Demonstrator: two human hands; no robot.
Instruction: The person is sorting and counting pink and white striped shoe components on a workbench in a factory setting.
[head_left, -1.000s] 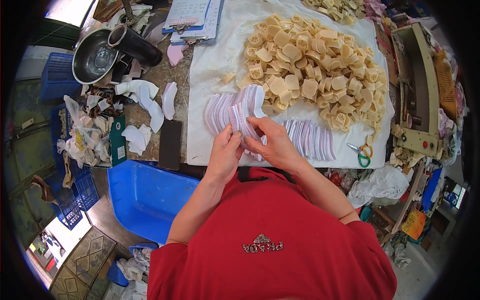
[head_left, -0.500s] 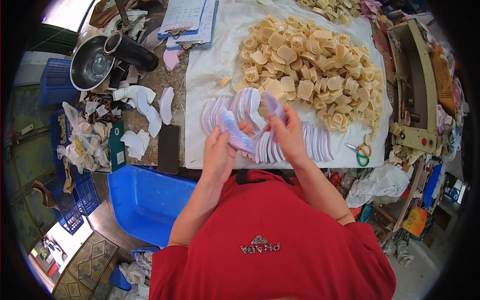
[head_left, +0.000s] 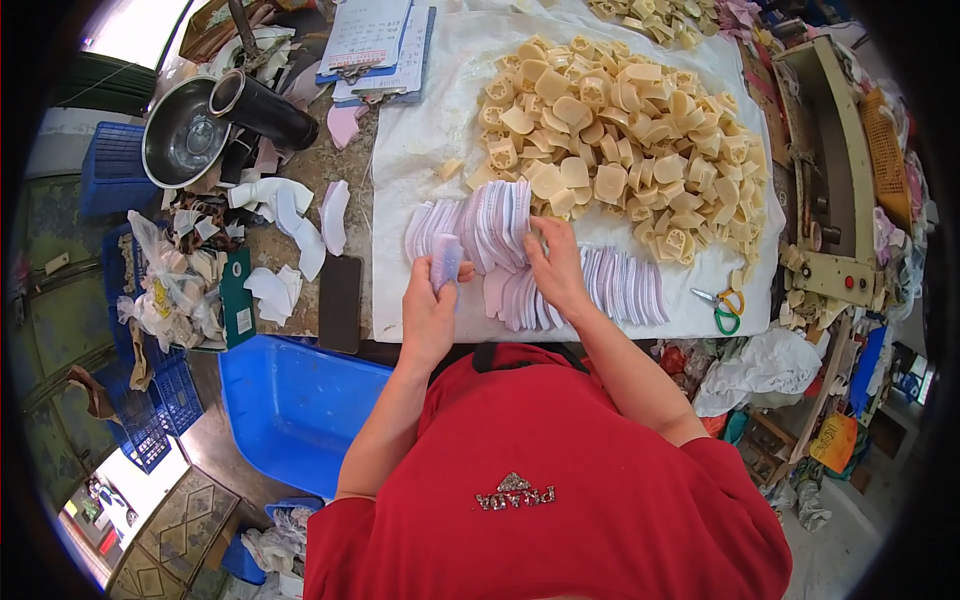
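Upright in my left hand (head_left: 430, 310) is a curved lilac piece (head_left: 446, 262) with a shiny face, pinched between thumb and fingers. My right hand (head_left: 556, 262) is at the right end of the upper row of curved pieces (head_left: 480, 225), its bent fingers closed at the edge of the end piece (head_left: 521, 215). These pieces stand packed on edge, white and lilac. Nearer me, a second row of similar pieces (head_left: 625, 287) lies partly behind my right hand and wrist.
A large heap of cream moulded heel-like parts (head_left: 620, 130) covers the far right of the white cloth (head_left: 410, 160). Scissors (head_left: 722, 310) lie right, clipboards (head_left: 370, 45) far left. Left are a metal bowl (head_left: 185, 135), a dark cylinder (head_left: 265, 110) and a blue tub (head_left: 290, 400).
My right hand has brought its curved piece down against the upper row's end. My left hand has turned its piece from slanting and face-up to upright, moving slightly left.
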